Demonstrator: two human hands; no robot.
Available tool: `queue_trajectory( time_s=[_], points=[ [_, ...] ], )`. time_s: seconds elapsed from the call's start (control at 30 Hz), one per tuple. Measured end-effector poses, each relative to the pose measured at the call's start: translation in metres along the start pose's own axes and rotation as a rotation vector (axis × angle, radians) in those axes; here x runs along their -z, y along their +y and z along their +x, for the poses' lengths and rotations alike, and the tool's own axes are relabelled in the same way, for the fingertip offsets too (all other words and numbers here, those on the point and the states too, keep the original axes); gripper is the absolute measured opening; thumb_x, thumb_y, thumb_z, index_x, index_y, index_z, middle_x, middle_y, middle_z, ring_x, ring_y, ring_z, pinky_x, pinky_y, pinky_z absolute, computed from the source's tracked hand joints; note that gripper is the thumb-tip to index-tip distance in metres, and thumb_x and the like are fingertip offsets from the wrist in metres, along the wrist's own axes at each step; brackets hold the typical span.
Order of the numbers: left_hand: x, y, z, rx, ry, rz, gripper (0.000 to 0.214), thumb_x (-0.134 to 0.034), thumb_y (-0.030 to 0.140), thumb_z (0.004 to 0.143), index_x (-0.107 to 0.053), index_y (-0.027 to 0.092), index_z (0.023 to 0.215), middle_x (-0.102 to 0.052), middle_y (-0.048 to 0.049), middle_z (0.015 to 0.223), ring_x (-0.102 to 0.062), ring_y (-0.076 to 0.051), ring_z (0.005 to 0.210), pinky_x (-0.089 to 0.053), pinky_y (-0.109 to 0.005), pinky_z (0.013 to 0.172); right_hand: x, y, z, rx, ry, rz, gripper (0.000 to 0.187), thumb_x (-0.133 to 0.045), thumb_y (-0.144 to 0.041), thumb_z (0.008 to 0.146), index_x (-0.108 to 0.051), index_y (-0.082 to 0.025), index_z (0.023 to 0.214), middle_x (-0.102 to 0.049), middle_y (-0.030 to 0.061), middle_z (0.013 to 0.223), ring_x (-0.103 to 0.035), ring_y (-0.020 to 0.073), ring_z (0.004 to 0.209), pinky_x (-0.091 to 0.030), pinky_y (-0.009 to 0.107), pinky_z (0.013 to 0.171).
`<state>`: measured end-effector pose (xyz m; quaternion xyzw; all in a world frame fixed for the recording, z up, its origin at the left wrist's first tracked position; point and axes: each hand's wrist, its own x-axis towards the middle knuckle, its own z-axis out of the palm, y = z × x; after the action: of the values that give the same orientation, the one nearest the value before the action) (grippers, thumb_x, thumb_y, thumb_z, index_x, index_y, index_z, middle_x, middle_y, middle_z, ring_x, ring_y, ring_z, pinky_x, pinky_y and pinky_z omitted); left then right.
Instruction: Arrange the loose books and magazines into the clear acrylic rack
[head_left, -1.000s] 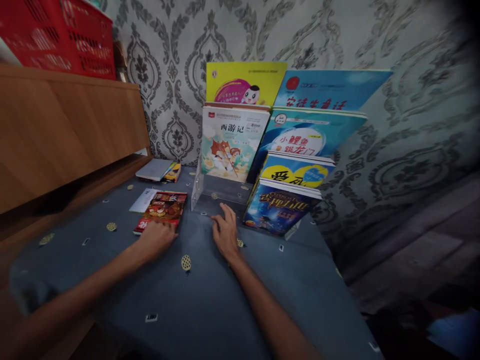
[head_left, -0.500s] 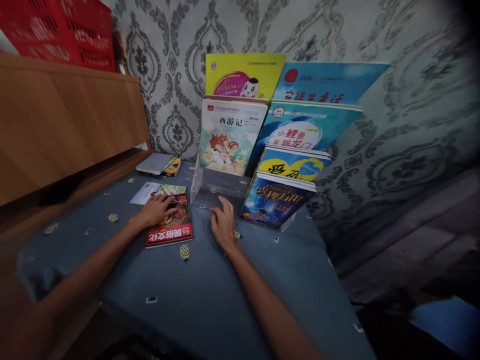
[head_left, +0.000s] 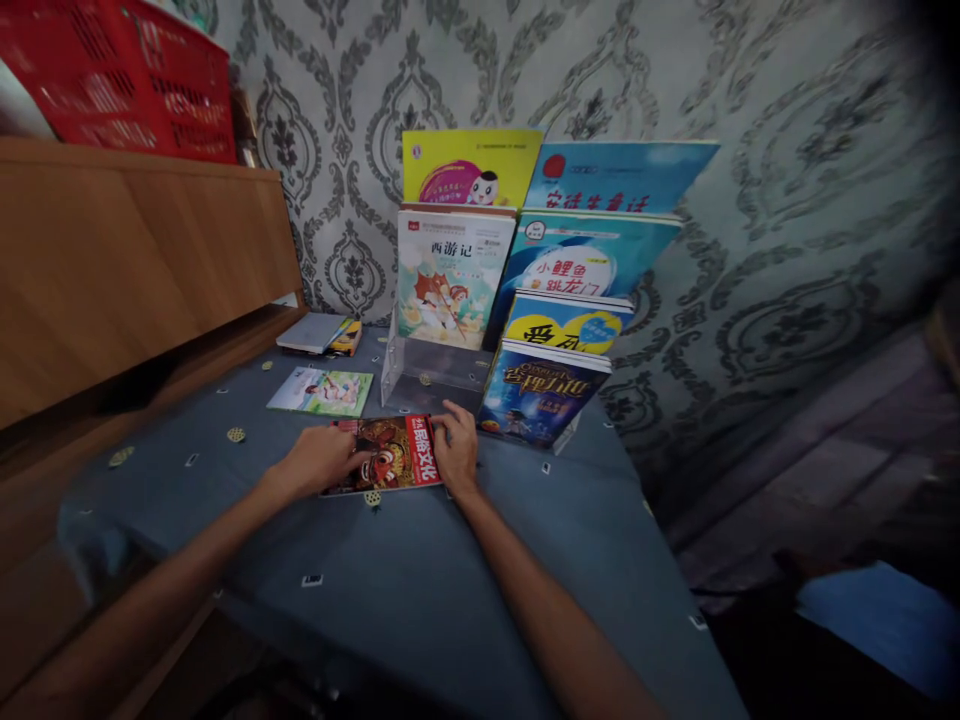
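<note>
Both hands meet on a red magazine (head_left: 390, 455) lying flat on the blue-clothed table (head_left: 450, 590), just in front of a clear acrylic book stand (head_left: 420, 378). The left hand (head_left: 319, 462) lies spread and flat, its fingertips pressing the magazine's left half. The right hand (head_left: 456, 452) sits at the magazine's right edge with its fingers bent over it; whether they pinch the cover cannot be told. The stand's right side holds a tiered row of picture books, a dark blue one (head_left: 540, 395) lowest. A green booklet (head_left: 322, 390) lies near the left hand, towards the wall. Further back a small stack of books (head_left: 319, 333) rests beside a wooden cabinet (head_left: 135, 260), which carries a red basket (head_left: 127, 80).
</note>
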<state>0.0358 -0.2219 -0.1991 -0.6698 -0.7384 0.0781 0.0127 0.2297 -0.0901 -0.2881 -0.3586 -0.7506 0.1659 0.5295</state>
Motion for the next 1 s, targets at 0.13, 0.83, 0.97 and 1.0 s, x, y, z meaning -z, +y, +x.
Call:
queue_trajectory(
  time_s=[0.13,0.83,0.97,1.0],
  points=[
    [-0.015,-0.009,0.017,-0.043,0.209,-0.073,0.031,-0.049,0.041,0.099,-0.064,0.018,0.115,-0.066,-0.0156,0.122,-0.063,-0.029,0.114,-0.05,-0.039,0.091,0.009,-0.003,-0.009,-0.031,-0.101,-0.037,0.031,-0.046,-0.01,0.085,-0.076,-0.019,0.091,-0.069,0.0131,0.12,-0.058,0.0268,0.117,-0.045,0.046,0.104],
    [-0.021,0.049,-0.028,-0.259,-0.006,-0.408,0.023,-0.052,0.038,0.098,-0.061,0.022,0.111,-0.074,-0.0038,0.092,-0.07,-0.021,0.084,-0.044,-0.027,0.068,0.048,-0.007,-0.041,-0.031,-0.337,-0.177,0.029,-0.049,-0.011,0.088,-0.072,-0.019,0.104,-0.069,0.0104,0.111,-0.06,0.0256,0.103,-0.049,0.039,0.094],
    [-0.026,0.044,-0.02,-0.319,0.04,-0.437,0.017,-0.052,0.034,0.098,-0.062,0.021,0.101,-0.072,-0.0029,0.09,-0.066,-0.021,0.087,-0.046,-0.029,0.073,0.051,-0.012,-0.055,-0.01,-0.317,-0.158,0.031,-0.05,-0.012,0.088,-0.072,-0.02,0.108,-0.067,0.0108,0.115,-0.058,0.0268,0.107,-0.048,0.042,0.097],
    [-0.027,0.044,-0.018,-0.333,0.055,-0.437,0.016,-0.052,0.034,0.097,-0.062,0.021,0.1,-0.071,-0.0031,0.09,-0.066,-0.021,0.089,-0.046,-0.029,0.074,0.052,-0.014,-0.059,-0.014,-0.303,-0.161,0.031,-0.05,-0.012,0.088,-0.072,-0.02,0.108,-0.067,0.0112,0.116,-0.057,0.0273,0.108,-0.048,0.043,0.098]
  ],
)
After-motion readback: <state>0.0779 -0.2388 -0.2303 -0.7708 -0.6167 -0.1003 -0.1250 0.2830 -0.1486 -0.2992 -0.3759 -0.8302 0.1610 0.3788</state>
